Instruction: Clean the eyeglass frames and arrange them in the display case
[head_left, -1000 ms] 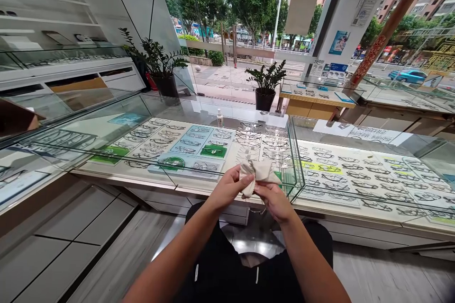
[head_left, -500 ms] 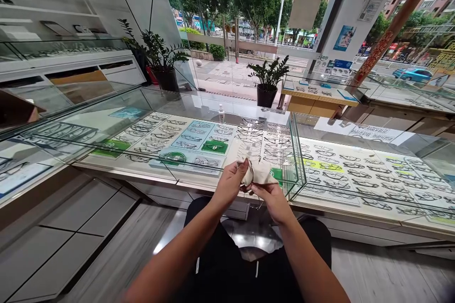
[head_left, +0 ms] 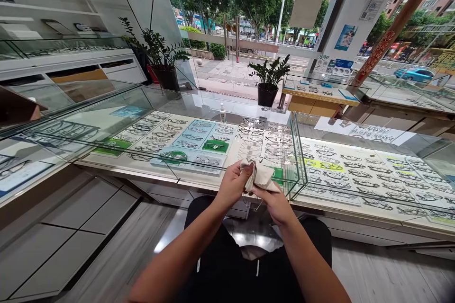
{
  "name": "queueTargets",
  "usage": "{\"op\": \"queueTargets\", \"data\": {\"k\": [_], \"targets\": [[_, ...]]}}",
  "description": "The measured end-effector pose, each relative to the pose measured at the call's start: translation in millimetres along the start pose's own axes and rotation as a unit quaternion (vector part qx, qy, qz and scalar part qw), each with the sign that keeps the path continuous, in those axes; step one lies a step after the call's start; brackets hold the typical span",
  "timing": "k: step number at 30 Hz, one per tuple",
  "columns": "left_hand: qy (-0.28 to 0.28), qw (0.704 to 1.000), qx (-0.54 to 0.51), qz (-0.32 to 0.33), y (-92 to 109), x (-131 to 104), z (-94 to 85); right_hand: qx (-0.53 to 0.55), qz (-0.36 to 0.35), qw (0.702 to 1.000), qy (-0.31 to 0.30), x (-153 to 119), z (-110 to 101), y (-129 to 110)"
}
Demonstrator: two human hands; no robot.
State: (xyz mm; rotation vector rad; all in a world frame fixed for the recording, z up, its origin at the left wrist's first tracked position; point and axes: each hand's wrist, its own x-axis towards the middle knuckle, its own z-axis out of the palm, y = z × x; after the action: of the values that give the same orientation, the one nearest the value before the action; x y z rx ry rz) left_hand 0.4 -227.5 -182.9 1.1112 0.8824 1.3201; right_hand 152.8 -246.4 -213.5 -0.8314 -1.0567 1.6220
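"Glass-topped white display counter (head_left: 117, 169) before a shop window. What's on the left?"

"Beyond its far edge, a leafy green plant in a black pot (head_left: 166, 78). Then, under the glass, rows of dark-rimmed eyeglasses (head_left: 165, 134) and a flat green rectangular case (head_left: 216, 146). Near the far edge, a small white spray bottle (head_left: 222, 113)."

"And the hands?"

"The left hand (head_left: 231, 183) comes first, closed on a pale beige cloth with a zigzag-cut edge (head_left: 263, 178), thumb pressed into its folds."

"Where is that cloth?"

"Between both hands, at the counter's near edge, just left of the corner where two glass sections meet. Below it hangs a thin wire-like eyeglass frame (head_left: 254, 209), partly hidden."

"The right hand (head_left: 275, 201)?"

"Pinching the cloth's lower right side; whether it also grips the frame, I can't tell."

"Anything different from half a second ago?"

"The cloth's now drawn up over the left fingertips, and more of the frame shows underneath."
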Motion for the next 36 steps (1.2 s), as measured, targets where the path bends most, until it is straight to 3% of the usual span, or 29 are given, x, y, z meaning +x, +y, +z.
{"op": "queueTargets", "data": {"k": [6, 8, 11, 14, 17, 22, 29, 32, 36], "targets": [[-0.112, 0.993, 0.013, -0.031, 5, 6, -13.4, 0.015, 0.0, 0.999, 0.031, 2, -9, -7], [-0.098, 0.995, 0.002, -0.031, 4, 6, -10.6, 0.007, -0.007, 1.0, 0.018, 2, -8, -7], [-0.032, 0.999, -0.002, -0.011, 1, 5, -1.4, 0.007, -0.017, 1.0, 0.002, 0, -1, -2], [-0.014, 1.0, -0.001, -0.023, -3, 6, 3.1, 0.02, -0.023, 0.999, 0.023, 0, 4, 2], [-0.026, 0.999, -0.006, -0.045, -7, 9, -2.3, 0.03, -0.022, 0.998, 0.044, 2, 2, -1], [0.02, 0.999, -0.009, -0.027, -4, 11, -21.4, 0.013, -0.023, 0.999, 0.02, -7, -12, -23], [-0.065, 0.992, 0.098, -0.039, 17, -3, -29.5, -0.029, -0.135, 0.989, 0.052, -13, -18, -58], [-0.109, 0.985, 0.127, -0.031, 21, -10, -23.6, -0.037, -0.152, 0.986, 0.055, -4, -12, -58], [-0.136, 0.987, 0.068, -0.059, 14, -15, -16.3, -0.044, -0.164, 0.983, 0.07, 7, -4, -48]]}}
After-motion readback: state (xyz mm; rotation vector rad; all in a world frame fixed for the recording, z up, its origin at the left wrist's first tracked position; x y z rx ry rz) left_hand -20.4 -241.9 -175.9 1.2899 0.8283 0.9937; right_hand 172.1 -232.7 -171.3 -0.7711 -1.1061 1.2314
